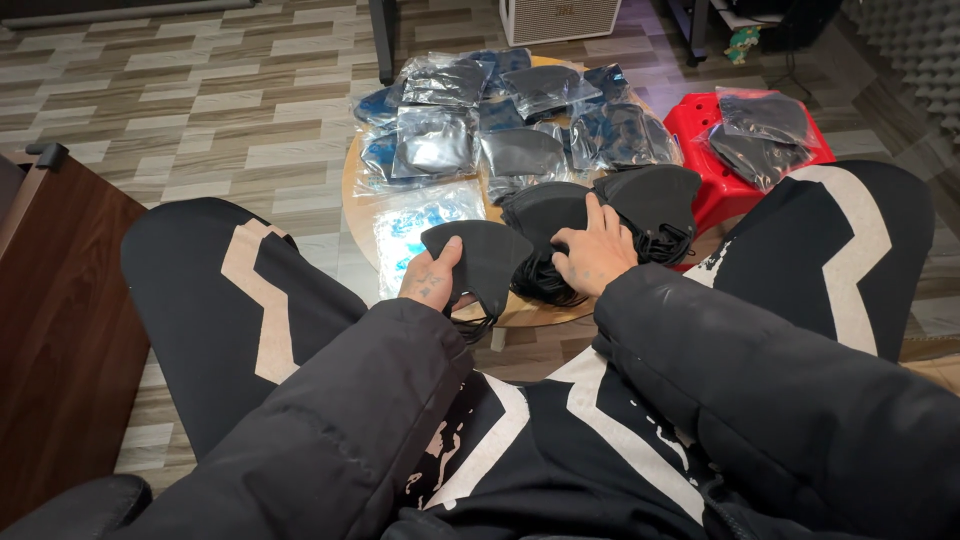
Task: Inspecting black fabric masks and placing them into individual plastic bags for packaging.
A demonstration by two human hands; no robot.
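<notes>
My left hand (432, 279) holds a black face mask (487, 258) by its edge, just above the near rim of a small round wooden table (352, 200). My right hand (597, 254) rests on a pile of loose black masks (610, 215) in the middle of that table, fingers spread on the top one. Several clear plastic bags with dark masks inside (480, 110) cover the far half of the table. Both arms wear black padded sleeves.
A red plastic stool (700, 150) on the right carries two more bagged masks (765, 130). My knees, in black trousers with pale stripes, flank the table. A dark wooden cabinet (55, 330) stands at the left. A white box (555, 18) sits beyond the table.
</notes>
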